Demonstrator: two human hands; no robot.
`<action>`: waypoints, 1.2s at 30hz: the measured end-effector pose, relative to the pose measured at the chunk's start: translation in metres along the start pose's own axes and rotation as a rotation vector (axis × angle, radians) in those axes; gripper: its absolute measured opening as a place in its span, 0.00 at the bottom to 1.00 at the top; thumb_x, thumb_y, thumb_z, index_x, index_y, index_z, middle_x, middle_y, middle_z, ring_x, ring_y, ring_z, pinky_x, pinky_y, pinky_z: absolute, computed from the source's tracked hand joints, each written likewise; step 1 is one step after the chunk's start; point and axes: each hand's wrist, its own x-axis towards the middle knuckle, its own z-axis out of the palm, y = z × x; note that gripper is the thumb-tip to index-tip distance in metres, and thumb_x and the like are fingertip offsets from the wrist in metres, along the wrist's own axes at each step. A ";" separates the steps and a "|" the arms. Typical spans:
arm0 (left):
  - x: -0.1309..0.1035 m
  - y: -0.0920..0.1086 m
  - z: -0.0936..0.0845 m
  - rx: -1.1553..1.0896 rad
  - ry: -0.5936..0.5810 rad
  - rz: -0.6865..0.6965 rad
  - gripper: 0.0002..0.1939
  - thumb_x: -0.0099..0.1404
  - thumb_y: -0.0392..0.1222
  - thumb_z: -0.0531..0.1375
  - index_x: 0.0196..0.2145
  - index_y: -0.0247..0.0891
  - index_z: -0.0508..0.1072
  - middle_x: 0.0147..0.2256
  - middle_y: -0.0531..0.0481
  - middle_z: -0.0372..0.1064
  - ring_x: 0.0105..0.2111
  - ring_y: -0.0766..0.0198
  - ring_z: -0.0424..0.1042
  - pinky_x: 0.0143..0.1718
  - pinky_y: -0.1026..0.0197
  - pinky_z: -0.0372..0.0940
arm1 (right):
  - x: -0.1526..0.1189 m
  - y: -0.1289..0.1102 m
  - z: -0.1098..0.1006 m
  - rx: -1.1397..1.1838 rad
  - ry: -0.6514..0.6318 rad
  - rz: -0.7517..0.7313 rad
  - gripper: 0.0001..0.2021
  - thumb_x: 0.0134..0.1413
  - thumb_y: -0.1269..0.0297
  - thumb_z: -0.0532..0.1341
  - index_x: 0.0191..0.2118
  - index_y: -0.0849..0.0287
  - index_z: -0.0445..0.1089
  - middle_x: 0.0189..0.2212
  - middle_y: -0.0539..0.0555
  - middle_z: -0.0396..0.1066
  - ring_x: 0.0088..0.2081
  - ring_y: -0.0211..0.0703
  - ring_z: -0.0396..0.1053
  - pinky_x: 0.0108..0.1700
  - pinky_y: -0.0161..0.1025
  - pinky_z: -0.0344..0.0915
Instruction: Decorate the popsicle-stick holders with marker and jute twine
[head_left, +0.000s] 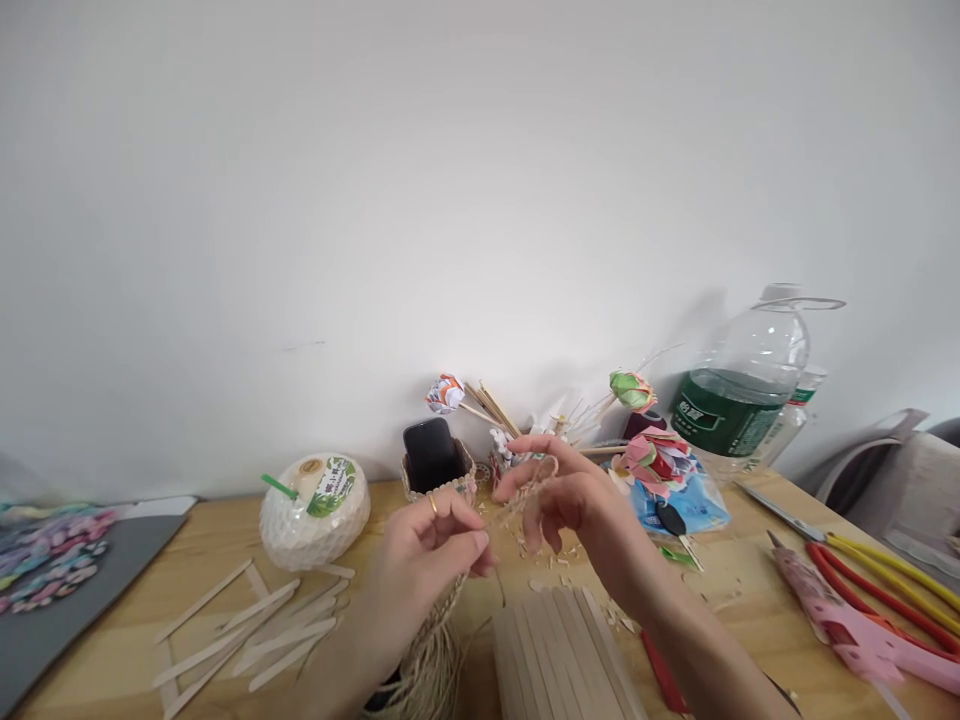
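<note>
A strand of natural twine [519, 503] runs between my two hands above the table. My left hand [442, 545], wearing a gold ring, pinches one part of it between thumb and fingers. On the other side, my right hand [574, 495] has its fingers curled around the strand, with the index finger raised and a small loop showing beside it. More twine hangs below my left hand to a loose bundle [429, 672] near the front. A flat panel of wooden craft sticks [559, 655] lies beneath my right wrist.
Loose craft sticks [247, 635] and a wrapped coconut [319, 510] are at the left. Behind stand a phone in a small holder [433, 455] and paper flowers [660, 460]. To the right are a large bottle [739, 385], scissors [885, 570] and a pink glue gun [847, 620].
</note>
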 end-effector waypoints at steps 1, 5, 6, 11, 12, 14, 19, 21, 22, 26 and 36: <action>0.001 0.001 0.000 -0.036 0.007 0.004 0.05 0.52 0.37 0.61 0.22 0.37 0.69 0.19 0.55 0.69 0.22 0.67 0.66 0.27 0.65 0.60 | 0.000 0.001 0.000 0.014 -0.073 0.011 0.18 0.48 0.70 0.49 0.47 0.57 0.61 0.34 0.52 0.73 0.21 0.33 0.68 0.21 0.29 0.56; 0.002 0.005 -0.001 -0.149 0.013 0.011 0.06 0.53 0.40 0.63 0.24 0.36 0.70 0.19 0.55 0.69 0.20 0.69 0.65 0.25 0.66 0.59 | 0.002 0.002 0.003 -0.020 -0.292 0.061 0.23 0.48 0.71 0.49 0.52 0.56 0.59 0.34 0.53 0.72 0.33 0.41 0.72 0.29 0.34 0.62; 0.002 0.006 -0.002 -0.165 0.019 0.012 0.07 0.53 0.40 0.64 0.24 0.36 0.70 0.20 0.55 0.70 0.21 0.69 0.65 0.26 0.66 0.59 | 0.002 0.002 0.005 -0.065 -0.320 0.055 0.21 0.49 0.71 0.50 0.51 0.57 0.61 0.33 0.53 0.72 0.36 0.41 0.71 0.33 0.35 0.63; 0.001 0.006 -0.004 -0.225 0.063 0.018 0.06 0.54 0.39 0.64 0.25 0.36 0.71 0.19 0.55 0.69 0.21 0.70 0.65 0.27 0.67 0.60 | 0.001 0.001 0.012 -0.448 -0.336 -0.107 0.09 0.58 0.67 0.53 0.35 0.59 0.71 0.33 0.52 0.71 0.36 0.39 0.67 0.39 0.36 0.62; 0.001 0.006 -0.004 -0.217 0.075 0.019 0.05 0.53 0.39 0.64 0.25 0.36 0.71 0.18 0.55 0.69 0.21 0.70 0.65 0.27 0.67 0.61 | 0.000 0.002 0.013 -0.539 -0.323 -0.144 0.10 0.58 0.68 0.53 0.33 0.59 0.71 0.31 0.51 0.71 0.34 0.38 0.67 0.37 0.35 0.61; 0.000 0.006 -0.004 -0.193 0.112 0.026 0.05 0.52 0.38 0.65 0.25 0.35 0.72 0.18 0.55 0.69 0.20 0.70 0.65 0.26 0.67 0.61 | 0.000 0.005 0.013 -0.727 -0.321 -0.204 0.10 0.57 0.73 0.53 0.30 0.60 0.71 0.26 0.48 0.69 0.28 0.35 0.63 0.32 0.32 0.58; -0.001 0.009 -0.005 -0.187 0.188 0.051 0.06 0.51 0.38 0.66 0.23 0.35 0.72 0.17 0.56 0.69 0.20 0.71 0.65 0.25 0.69 0.62 | -0.001 0.012 0.010 -1.069 -0.424 -0.280 0.11 0.51 0.78 0.56 0.24 0.61 0.70 0.20 0.47 0.67 0.23 0.33 0.59 0.27 0.31 0.52; 0.000 0.010 -0.004 -0.187 0.187 0.035 0.06 0.50 0.39 0.66 0.23 0.35 0.73 0.17 0.55 0.69 0.20 0.71 0.65 0.25 0.69 0.62 | -0.002 0.012 0.007 -1.178 -0.451 -0.278 0.10 0.50 0.77 0.57 0.23 0.60 0.71 0.19 0.48 0.68 0.22 0.33 0.59 0.27 0.31 0.51; 0.000 0.010 -0.004 -0.191 0.192 0.033 0.07 0.50 0.39 0.66 0.23 0.35 0.73 0.16 0.55 0.68 0.19 0.71 0.65 0.24 0.69 0.61 | -0.003 0.011 0.005 -1.239 -0.457 -0.271 0.10 0.49 0.78 0.57 0.23 0.60 0.71 0.19 0.48 0.68 0.22 0.33 0.60 0.26 0.32 0.50; -0.003 0.014 -0.004 -0.202 0.259 0.084 0.07 0.48 0.39 0.67 0.23 0.36 0.73 0.15 0.57 0.68 0.18 0.71 0.64 0.23 0.69 0.61 | -0.004 0.006 0.000 -1.376 -0.459 -0.249 0.11 0.46 0.79 0.58 0.20 0.60 0.71 0.19 0.50 0.70 0.22 0.36 0.64 0.25 0.34 0.47; 0.000 0.007 -0.002 -0.039 -0.023 -0.110 0.06 0.51 0.40 0.65 0.22 0.35 0.74 0.17 0.53 0.68 0.20 0.70 0.63 0.23 0.67 0.59 | -0.003 -0.013 0.009 -0.558 -0.138 -0.225 0.06 0.56 0.63 0.58 0.34 0.57 0.71 0.30 0.49 0.71 0.31 0.36 0.65 0.29 0.31 0.58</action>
